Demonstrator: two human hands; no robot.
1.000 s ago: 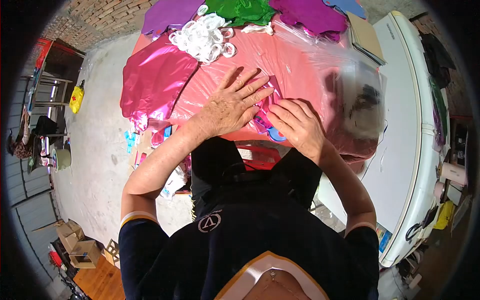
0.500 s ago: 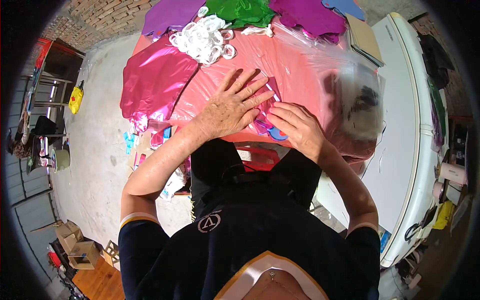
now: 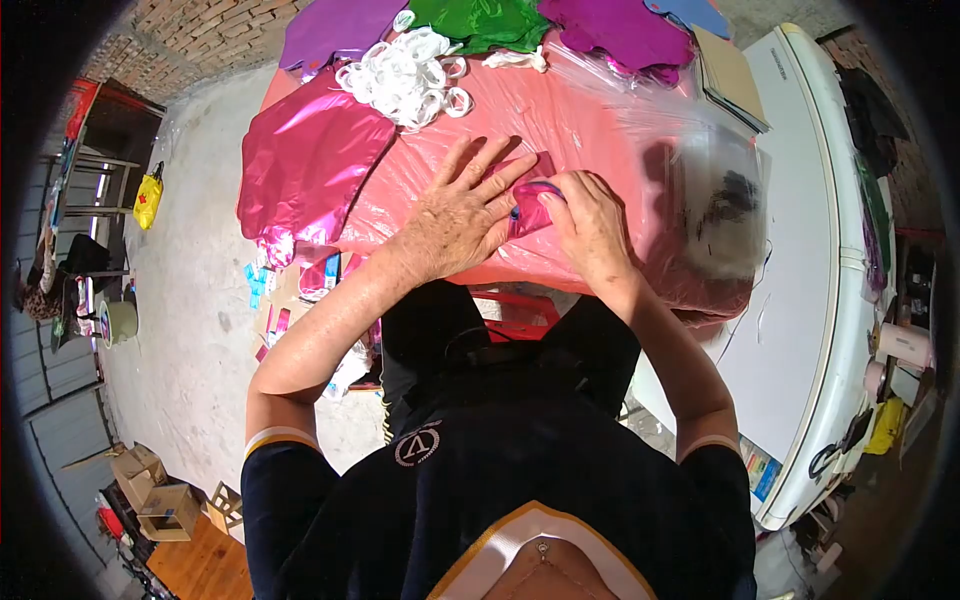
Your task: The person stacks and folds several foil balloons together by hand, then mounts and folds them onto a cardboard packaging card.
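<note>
Plainly, the left hand (image 3: 447, 217) lies flat with its fingers spread, its grip released, over the folded pink foil piece (image 3: 534, 216) on the pink-covered worktop (image 3: 590, 110), while the right hand (image 3: 592, 222) pinches that piece's edge. A "V" stands in the shirt emblem (image 3: 417, 447); the white freezer's label (image 3: 779, 64) is too small to read.

Your left hand (image 3: 450, 225) lay spread over the pink plastic cover (image 3: 410, 165), fingers touching the magenta foil (image 3: 528, 220), while your right hand (image 3: 597, 228) pinched its edge; white rings (image 3: 415, 80) sat heaped beyond.
</note>
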